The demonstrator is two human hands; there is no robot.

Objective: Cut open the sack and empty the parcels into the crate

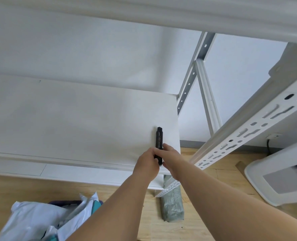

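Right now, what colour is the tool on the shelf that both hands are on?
Black, with faint markings along its body; the head view shows it.

Bright, even daylight; soft shadows, wide-angle edge distortion.

One head-worn wide-angle view looks forward and steeply down, close over a white shelf (78, 119) — both forearms reach in from the lower right edge. The wooden floor (219, 185) shows along the bottom; shelving uprights (248, 129) bend with lens distortion at right.

Two hands (159, 158); one cutter (159, 145); perhaps several parcels (39, 221)
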